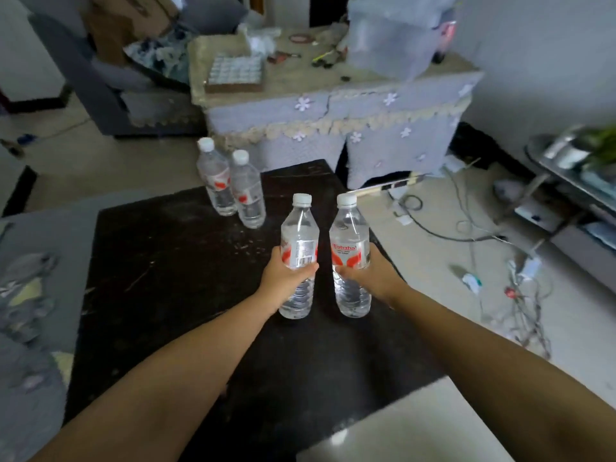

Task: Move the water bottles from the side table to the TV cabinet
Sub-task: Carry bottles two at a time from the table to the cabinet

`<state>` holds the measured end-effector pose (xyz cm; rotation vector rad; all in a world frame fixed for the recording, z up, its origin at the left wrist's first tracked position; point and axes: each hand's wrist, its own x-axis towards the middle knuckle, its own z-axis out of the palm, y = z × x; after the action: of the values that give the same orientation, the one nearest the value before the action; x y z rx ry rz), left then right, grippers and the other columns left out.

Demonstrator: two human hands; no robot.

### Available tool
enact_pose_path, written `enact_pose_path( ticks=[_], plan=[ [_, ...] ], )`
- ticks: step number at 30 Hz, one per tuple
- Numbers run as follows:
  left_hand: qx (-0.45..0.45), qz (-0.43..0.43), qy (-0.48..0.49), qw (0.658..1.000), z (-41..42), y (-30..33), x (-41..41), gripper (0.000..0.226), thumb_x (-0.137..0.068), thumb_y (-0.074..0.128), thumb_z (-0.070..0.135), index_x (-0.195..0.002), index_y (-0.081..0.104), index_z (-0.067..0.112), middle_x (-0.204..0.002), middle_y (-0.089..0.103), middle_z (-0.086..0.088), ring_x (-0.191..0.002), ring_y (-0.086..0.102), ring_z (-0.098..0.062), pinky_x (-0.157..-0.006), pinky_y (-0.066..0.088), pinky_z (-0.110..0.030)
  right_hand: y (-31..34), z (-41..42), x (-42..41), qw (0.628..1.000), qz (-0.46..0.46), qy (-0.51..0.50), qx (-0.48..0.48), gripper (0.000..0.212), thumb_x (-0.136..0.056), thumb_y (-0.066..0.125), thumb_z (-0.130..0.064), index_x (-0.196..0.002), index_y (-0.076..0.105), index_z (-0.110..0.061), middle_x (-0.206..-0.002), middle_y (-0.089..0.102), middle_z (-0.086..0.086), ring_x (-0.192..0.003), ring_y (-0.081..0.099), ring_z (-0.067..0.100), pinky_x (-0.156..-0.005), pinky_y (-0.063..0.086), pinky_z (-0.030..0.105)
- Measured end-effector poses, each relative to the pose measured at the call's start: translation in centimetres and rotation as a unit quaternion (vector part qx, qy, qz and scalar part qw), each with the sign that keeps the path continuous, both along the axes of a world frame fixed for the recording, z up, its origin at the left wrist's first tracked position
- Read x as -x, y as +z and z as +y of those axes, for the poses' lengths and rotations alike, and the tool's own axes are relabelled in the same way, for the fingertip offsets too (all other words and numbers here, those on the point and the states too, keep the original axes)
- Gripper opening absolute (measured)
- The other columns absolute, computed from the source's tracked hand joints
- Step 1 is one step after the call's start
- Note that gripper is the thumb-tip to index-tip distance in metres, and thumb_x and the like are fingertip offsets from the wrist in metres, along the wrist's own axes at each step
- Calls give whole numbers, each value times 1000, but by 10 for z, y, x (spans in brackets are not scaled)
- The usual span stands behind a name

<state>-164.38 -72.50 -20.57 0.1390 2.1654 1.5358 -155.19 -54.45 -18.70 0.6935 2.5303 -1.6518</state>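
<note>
A dark, scratched side table (173,278) fills the middle of the view. My left hand (283,278) grips a clear water bottle (299,241) with a white cap and a red-and-white label. My right hand (373,278) grips a second bottle (350,243) just to its right. Both bottles stand upright, side by side, over the table's right part. Two more upright bottles stand together at the table's far edge, one (215,176) on the left and one (248,191) close beside it.
Beyond the table stands a cloth-covered cabinet (333,105) with clutter and a clear plastic box (396,35) on top. A grey sofa (110,78) is at the far left. Cables and a power strip (393,185) litter the floor at right, beside a glass shelf unit (566,181).
</note>
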Motion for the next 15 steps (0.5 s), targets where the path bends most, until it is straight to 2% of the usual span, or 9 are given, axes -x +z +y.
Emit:
enact_pose_path(
  ticks=[3,5,8,10,12,15],
  plan=[
    [12,7,-59,998,61,6,-63,62,-65,82,37,-111,43,28,-103,62,7,-91,63,-13,-78,48,-28,10,53,-87,998,-3,-67,-13,66,-73,77,-45,-129,49,-25,-124,64,-3,-111,63,18,-103,49,44],
    [9,6,-91,996,104,8,-107,61,-64,83,37,-109,43,27,-100,61,7,-88,63,-13,-75,47,-26,17,83,-148,992,-7,-121,-26,71,-71,77,-49,-131,48,-25,-125,64,-1,-113,63,20,-102,49,45],
    [-3,-2,-156,988,166,9,-170,58,-66,83,35,-111,49,20,-94,64,7,-86,66,-12,-67,48,-19,26,122,-236,980,-2,-195,-27,68,-70,79,-43,-129,49,-26,-120,66,-1,-109,63,19,-101,50,45],
    [-1,-6,-196,981,200,10,-202,62,-68,81,35,-119,52,15,-104,67,1,-95,67,-20,-78,52,-27,30,141,-281,974,-5,-226,-30,64,-71,79,-38,-127,51,-26,-115,68,-2,-106,65,18,-100,51,45],
    [10,-14,-235,972,237,14,-238,70,-68,80,40,-124,45,18,-111,61,2,-98,62,-20,-82,49,-31,33,164,-330,963,-5,-268,-37,60,-71,79,-39,-124,54,-27,-110,70,-3,-103,67,17,-98,52,45],
    [5,-1,-296,955,282,20,-282,68,-67,79,42,-121,43,24,-109,54,9,-94,57,-15,-78,43,-29,33,187,-387,943,-10,-331,-39,61,-71,78,-42,-126,54,-29,-111,70,-6,-103,66,15,-98,52,43]
  ],
)
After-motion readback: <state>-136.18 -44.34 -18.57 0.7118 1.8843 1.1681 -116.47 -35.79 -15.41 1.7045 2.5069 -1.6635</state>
